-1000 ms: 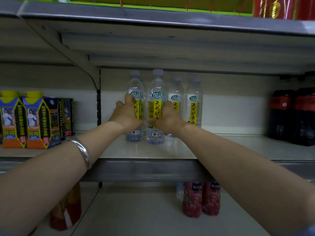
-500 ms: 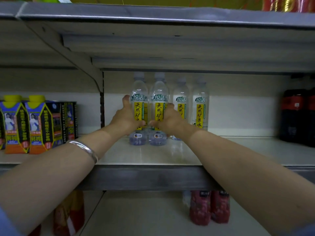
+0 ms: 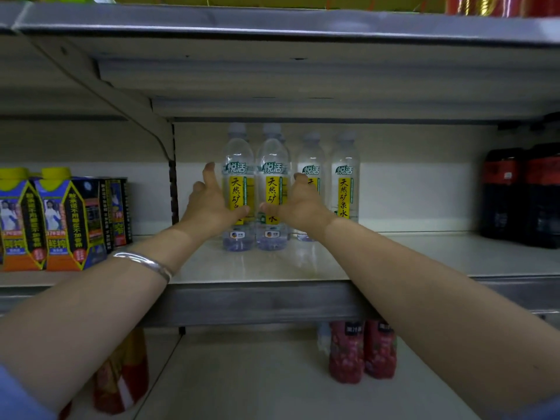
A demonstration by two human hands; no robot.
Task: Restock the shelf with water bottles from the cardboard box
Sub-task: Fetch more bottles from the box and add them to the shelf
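Note:
Two clear water bottles with yellow labels stand upright side by side on the grey shelf (image 3: 394, 256), the left one (image 3: 238, 153) and the right one (image 3: 272, 153). My left hand (image 3: 209, 204) lies against the left bottle's left side, fingers loosely spread upward and thumb across its label. My right hand (image 3: 300, 201) mirrors it on the right bottle, thumb on the label, fingers relaxed at its right side. Two more water bottles (image 3: 345, 177) stand further back to the right. The cardboard box is out of view.
Blue and yellow drink cartons (image 3: 57, 219) stand on the shelf to the left, beyond the upright bracket (image 3: 173, 189). Dark bottles (image 3: 521, 195) stand at the far right. The shelf above (image 3: 303, 22) hangs low. Red juice bottles (image 3: 360, 350) stand on the shelf below.
My hands held the two front bottles and slid them back on the shelf. Now the fingers have loosened and spread away from the bottles' sides.

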